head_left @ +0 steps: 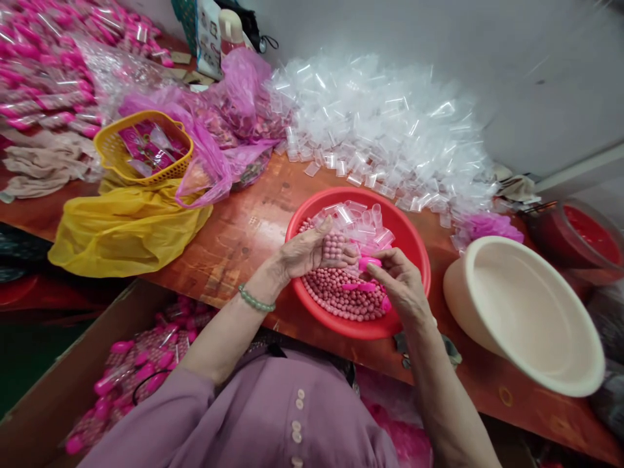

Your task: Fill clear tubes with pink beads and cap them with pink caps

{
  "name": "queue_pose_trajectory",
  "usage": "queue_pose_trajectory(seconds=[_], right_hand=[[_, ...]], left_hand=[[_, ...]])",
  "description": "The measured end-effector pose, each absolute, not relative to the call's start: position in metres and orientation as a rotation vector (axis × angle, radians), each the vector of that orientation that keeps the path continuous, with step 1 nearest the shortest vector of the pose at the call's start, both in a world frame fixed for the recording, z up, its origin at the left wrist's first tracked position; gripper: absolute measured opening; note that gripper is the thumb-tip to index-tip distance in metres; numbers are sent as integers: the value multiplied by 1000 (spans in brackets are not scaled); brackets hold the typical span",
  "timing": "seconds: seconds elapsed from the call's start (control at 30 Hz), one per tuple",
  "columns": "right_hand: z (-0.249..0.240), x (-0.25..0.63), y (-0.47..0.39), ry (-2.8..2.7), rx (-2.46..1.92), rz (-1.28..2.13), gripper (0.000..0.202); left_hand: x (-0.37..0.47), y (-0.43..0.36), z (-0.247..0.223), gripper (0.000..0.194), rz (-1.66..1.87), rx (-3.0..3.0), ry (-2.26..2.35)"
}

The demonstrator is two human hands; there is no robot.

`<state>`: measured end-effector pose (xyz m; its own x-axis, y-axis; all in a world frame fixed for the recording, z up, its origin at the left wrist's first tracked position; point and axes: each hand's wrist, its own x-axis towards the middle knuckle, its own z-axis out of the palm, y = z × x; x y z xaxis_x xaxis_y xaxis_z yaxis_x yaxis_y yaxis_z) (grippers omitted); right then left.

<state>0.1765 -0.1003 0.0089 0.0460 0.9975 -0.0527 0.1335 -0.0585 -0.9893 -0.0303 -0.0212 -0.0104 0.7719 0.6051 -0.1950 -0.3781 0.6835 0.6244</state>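
Head view, looking down over a worn wooden tabletop (234,240). Both hands work over a red basin (419,260) that sits at the near edge.

Left hand (312,250): cupped, palm turned inward, fingers curled around a clump of small pink beads (334,247); a green bead bracelet (256,300) sits on the wrist. Hand is closed on the beads, not released.

Right hand (402,283): fingers pinched on a small bright pink cap (369,262), held just beside the left hand, above the basin.

Basin contents: a layer of the same pink beads (341,296) across the near half; clear plastic tubes (363,221) lying loose in the far half; a few more pink caps on the beads under the hands.

Surroundings:
- large heap of clear tubes (385,123) against the wall, behind the basin
- cream bowl (531,312) to the right of the basin, tilted, overhanging the tabletop edge
- second red tub (585,237) at far right, partly cut off
- yellow basket (143,146) to the left, with a yellow plastic bag (121,227) in front of it and a pink plastic bag (229,110) beside it
- stacks of filled pink tubes (43,71) at upper left
- cardboard box (53,396) below the tabletop at lower left, holding more filled tubes with pink caps

Person wears a purple buttoned top (263,416)
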Motion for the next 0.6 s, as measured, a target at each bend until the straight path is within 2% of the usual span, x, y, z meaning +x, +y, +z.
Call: queue_pose_trajectory(seconds=[0.1, 0.23, 0.33, 0.6], right_hand=[[9, 174, -97, -1087, -1295, 1101, 30], [15, 163, -86, -975, -1197, 1020, 26], [20, 154, -76, -953, -1161, 1005, 27], [23, 140, -59, -1182, -1202, 1034, 26]], left_hand=[[-33, -19, -12, 51, 534, 585, 359], [-37, -25, -8, 32, 571, 673, 326], [-38, -31, -6, 37, 569, 737, 337], [-36, -30, -11, 36, 545, 815, 284]])
